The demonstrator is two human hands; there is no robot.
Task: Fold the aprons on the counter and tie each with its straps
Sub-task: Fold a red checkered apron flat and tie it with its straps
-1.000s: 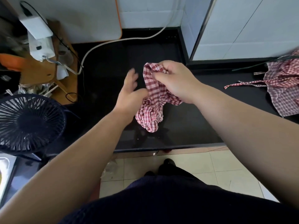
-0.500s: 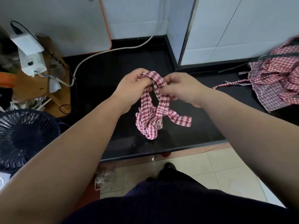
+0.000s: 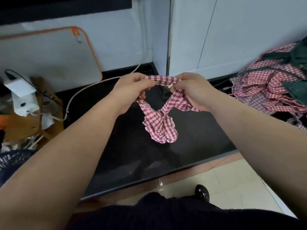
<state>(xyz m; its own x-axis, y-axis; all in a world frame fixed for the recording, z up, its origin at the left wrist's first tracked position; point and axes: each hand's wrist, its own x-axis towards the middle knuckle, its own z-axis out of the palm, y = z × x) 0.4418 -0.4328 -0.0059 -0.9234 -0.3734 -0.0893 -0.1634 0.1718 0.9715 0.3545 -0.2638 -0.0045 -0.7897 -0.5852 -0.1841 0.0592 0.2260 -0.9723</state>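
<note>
A small bundled red-and-white checked apron (image 3: 160,128) hangs in the air over the black counter (image 3: 196,146). Its straps (image 3: 163,79) run up from the bundle in a V and stretch between my two hands. My left hand (image 3: 131,90) grips the left end of the strap. My right hand (image 3: 191,90) pinches the right end, with a loose strap tail trailing below its palm. A heap of more checked aprons (image 3: 272,90) lies on the counter at the right, mixed with dark green cloth.
A white cable (image 3: 93,87) curves across the counter's back left. A white board with an orange rim (image 3: 49,58) leans on the wall. Cardboard and a white adapter (image 3: 23,97) clutter the left. A dark fan (image 3: 10,161) sits lower left. Tiled floor lies below the counter's front edge.
Both hands have taken the strap and drawn apart, stretching it between them. The bundle has lifted off the counter and hangs below. The camera has tilted up and right.
</note>
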